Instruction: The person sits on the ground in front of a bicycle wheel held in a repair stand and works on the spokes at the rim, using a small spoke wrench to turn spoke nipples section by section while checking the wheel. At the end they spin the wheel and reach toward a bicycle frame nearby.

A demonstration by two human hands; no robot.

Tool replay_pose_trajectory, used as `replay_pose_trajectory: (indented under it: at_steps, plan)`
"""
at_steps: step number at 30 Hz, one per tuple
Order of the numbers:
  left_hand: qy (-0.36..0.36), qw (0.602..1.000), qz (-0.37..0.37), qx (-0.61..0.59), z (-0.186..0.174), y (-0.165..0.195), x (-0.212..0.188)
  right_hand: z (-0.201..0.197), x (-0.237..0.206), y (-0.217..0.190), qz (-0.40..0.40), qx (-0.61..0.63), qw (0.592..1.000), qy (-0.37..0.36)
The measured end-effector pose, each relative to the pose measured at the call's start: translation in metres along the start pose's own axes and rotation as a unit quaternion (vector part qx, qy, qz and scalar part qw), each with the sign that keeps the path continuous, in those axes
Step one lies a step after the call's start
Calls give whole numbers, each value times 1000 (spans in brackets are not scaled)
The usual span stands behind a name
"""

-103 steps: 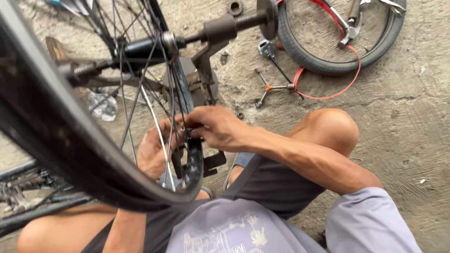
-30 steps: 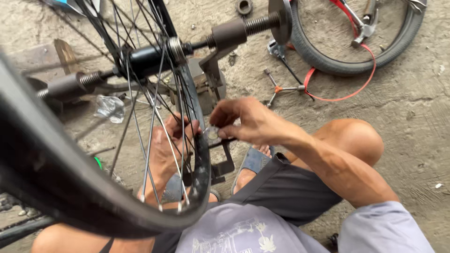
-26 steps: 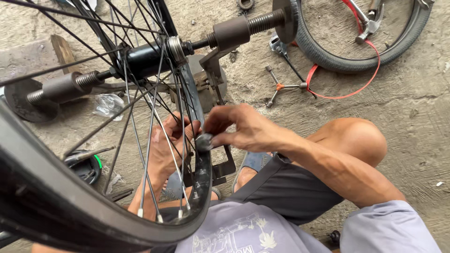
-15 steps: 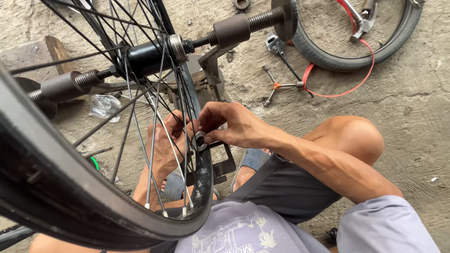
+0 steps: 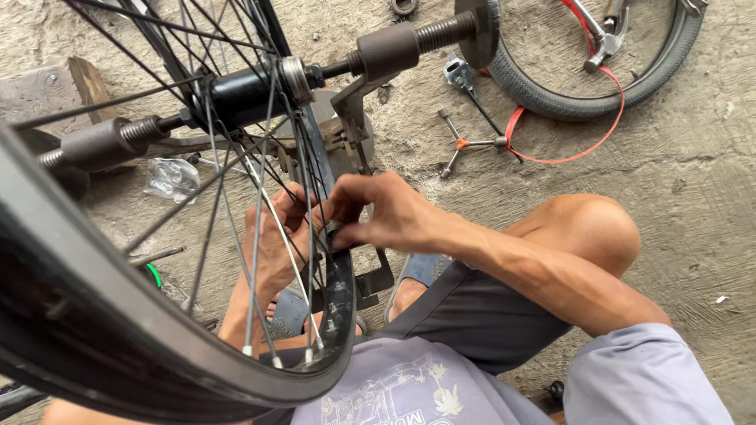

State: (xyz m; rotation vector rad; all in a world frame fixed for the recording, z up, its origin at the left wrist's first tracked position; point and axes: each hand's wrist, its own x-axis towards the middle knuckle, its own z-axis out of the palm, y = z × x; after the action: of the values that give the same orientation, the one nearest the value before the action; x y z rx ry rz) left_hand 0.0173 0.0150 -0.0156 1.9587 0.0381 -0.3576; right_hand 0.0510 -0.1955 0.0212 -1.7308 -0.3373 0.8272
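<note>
Currently: both hands at the rim of a bicycle wheel mounted on a stand.

Right hand (image 5: 390, 216) pinches, fingers closed together, on a small part at the inner face of the rim (image 5: 340, 315); the part itself is too small to identify. Left hand (image 5: 272, 240) reaches through the spokes (image 5: 256, 236) from the far side, fingers curled near the same point, grip not discernible. Hands sit close together, 1 on each side of the wheel plane. Axle and hub (image 5: 244, 94) run left-right, above the hands. The right hand is nearer the work point. A 3-way wrench (image 5: 466, 144) lies well apart on the concrete floor (image 5: 693, 181).
</note>
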Motion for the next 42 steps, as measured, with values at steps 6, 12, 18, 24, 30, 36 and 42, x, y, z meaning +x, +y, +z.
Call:
replay_pose_trajectory:
  at_steps: [6,12,18,24,30,36,42]
  plan:
    - [2,998,17,-61,2,-2,-3,5,2,-5,-10,-71,997,22]
    - [2,1000,6,-22,1,-3,-2,-10,5,0,-17,-21,999,-25]
    - [1,1000,12,-26,0,-3,-2,-11,2,4,-12,17,999,-37]
    - [-6,999,14,-32,0,-5,-2,-13,0,3,-50,-35,997,-35]
    - [-13,999,11,-44,-2,-6,1,-8,1,10,-56,-5,998,-17]
    - [-6,1000,8,-24,-2,0,1,-2,0,21,-91,20,996,6]
    - [-79,993,-3,-85,-9,-3,2,0,-1,25,-69,-4,997,24]
